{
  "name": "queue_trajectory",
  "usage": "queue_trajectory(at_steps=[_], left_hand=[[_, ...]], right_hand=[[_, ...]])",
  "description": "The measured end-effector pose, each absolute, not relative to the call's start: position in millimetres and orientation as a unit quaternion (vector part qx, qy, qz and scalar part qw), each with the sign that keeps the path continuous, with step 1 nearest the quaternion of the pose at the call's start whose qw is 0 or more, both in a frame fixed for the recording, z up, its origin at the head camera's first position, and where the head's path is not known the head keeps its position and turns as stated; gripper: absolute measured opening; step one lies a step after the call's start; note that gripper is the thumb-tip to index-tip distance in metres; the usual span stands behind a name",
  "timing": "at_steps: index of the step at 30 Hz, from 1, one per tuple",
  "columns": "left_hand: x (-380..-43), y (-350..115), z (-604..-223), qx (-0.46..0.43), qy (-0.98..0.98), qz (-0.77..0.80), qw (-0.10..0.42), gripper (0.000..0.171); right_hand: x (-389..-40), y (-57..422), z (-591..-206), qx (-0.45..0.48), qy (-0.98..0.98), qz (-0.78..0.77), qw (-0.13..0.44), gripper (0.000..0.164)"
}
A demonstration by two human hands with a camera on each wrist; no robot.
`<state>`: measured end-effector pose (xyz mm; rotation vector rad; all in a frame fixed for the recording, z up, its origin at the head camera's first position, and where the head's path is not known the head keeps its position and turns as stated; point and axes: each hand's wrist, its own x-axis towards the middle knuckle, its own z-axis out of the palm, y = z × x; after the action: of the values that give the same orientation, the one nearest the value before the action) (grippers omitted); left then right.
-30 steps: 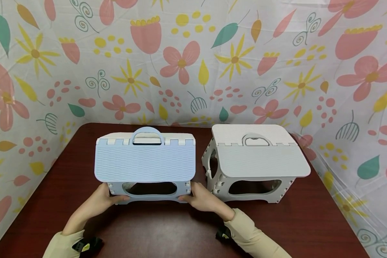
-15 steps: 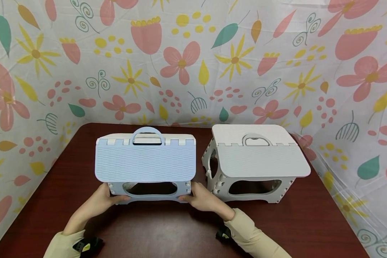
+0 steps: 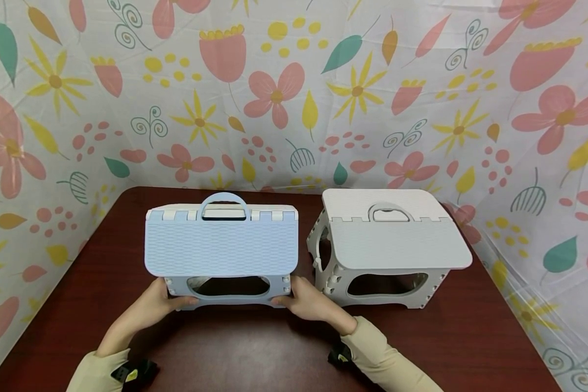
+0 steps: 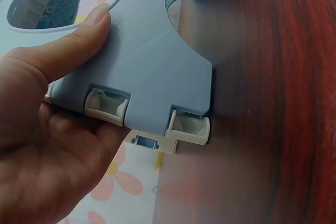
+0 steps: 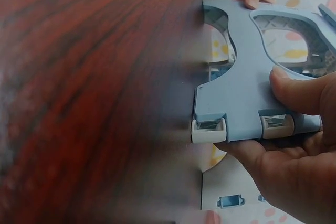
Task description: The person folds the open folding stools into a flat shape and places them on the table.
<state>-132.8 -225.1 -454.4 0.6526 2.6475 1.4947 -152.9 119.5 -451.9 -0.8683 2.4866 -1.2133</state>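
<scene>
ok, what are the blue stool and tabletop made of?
Blue stool: likely moulded plastic, matte, woven-pattern top; internal lattice suggests moulding. Tabletop: wood or lookalike laminate, somewhat glossy; streaky grain and light glare, can't tell which.

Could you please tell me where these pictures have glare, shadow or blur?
Head view: pale glare on the front of the table, dark shadow below the left hand; left wrist view: table grain smeared, blue stool crisper; right wrist view: table strongly blurred.
</scene>
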Motion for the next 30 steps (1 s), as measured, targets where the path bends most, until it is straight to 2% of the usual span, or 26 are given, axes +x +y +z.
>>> queue_trajectory(at_steps=[13, 21, 30], left_hand=[[-133.0, -224.3, -454.5, 0.209, 0.852, 0.480, 0.016, 0.068], [-132.8, -223.1, -455.4, 0.216, 0.846, 0.487, 0.011, 0.064], [-133.2, -223.7, -455.8, 0.213, 0.846, 0.489, 0.013, 0.070]], right_hand=[[-154.2, 120.1, -455.1, -0.304, 0.846, -0.421, 0.122, 0.028], [-154.7, 119.9, -454.3, -0.302, 0.846, -0.421, 0.126, 0.025], [-155.0, 120.5, -454.4, -0.307, 0.844, -0.421, 0.123, 0.027]])
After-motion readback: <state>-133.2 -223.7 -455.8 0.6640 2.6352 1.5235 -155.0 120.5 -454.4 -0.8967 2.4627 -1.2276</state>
